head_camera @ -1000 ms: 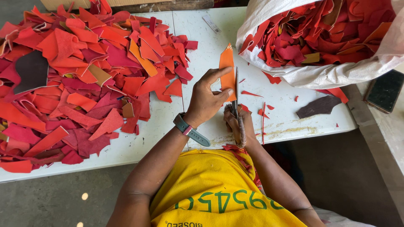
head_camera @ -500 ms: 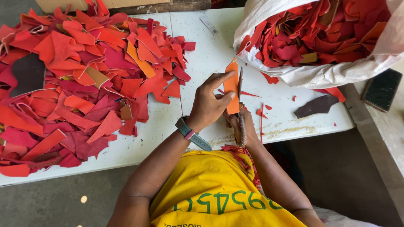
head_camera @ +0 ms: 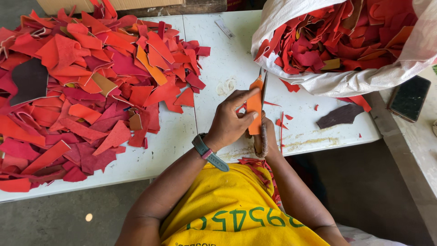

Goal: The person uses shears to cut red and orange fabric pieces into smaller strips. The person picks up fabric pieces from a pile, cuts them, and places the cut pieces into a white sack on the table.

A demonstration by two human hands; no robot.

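Observation:
My left hand (head_camera: 230, 120) pinches an orange scrap of leather (head_camera: 255, 105) held upright over the white table (head_camera: 218, 59). My right hand (head_camera: 264, 136) sits just behind it, gripping scissors (head_camera: 263, 86) whose blades run along the scrap's right edge. A grey watch is on my left wrist (head_camera: 207, 152). Thin red trimmings (head_camera: 281, 127) lie on the table beside my right hand.
A big heap of red and orange leather scraps (head_camera: 91, 86) covers the left of the table. A white sack (head_camera: 346, 77) full of similar scraps lies at the top right. A dark brown piece (head_camera: 339, 116) and a dark phone (head_camera: 409, 98) lie to the right.
The orange scrap has been turned and looks narrower in my left hand. The scissors have worked further along its right edge.

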